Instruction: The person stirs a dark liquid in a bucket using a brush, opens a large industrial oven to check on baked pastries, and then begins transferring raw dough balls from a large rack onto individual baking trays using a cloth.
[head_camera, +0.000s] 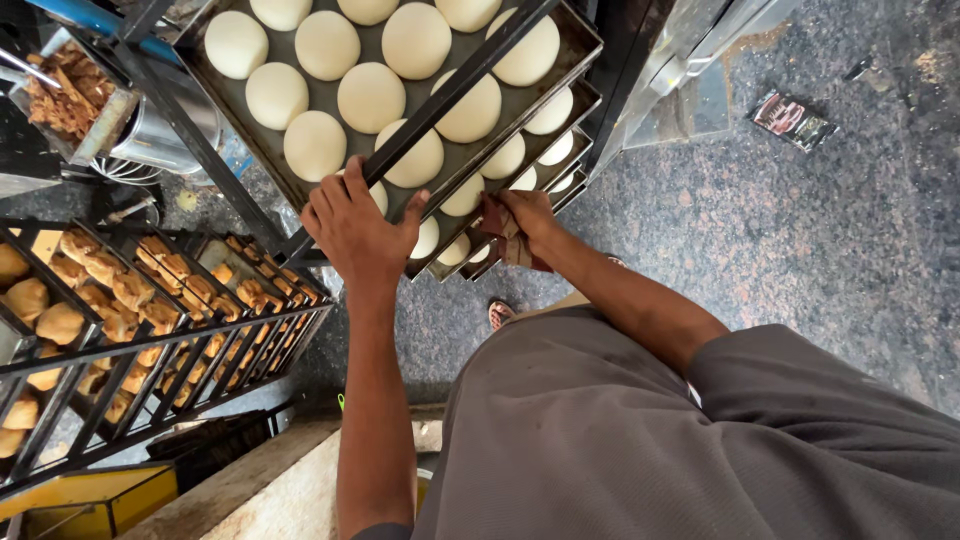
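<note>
- Left hand (352, 225): fingers clamped over the near edge of the top tray (262, 148), close to its near corner; the thumb rests on the dark rack bar (455, 88) crossing the tray
- Right hand (525, 215): closed around a reddish cloth (505, 238), pressed against the near edge of a lower tray (575, 190)
- Top tray: dark metal, at the head of a stack in the rack; rows of pale round dough balls (371, 97) lie on it
- Second rack (150, 390): at the left, holding browned baked pieces (130, 290)
</note>
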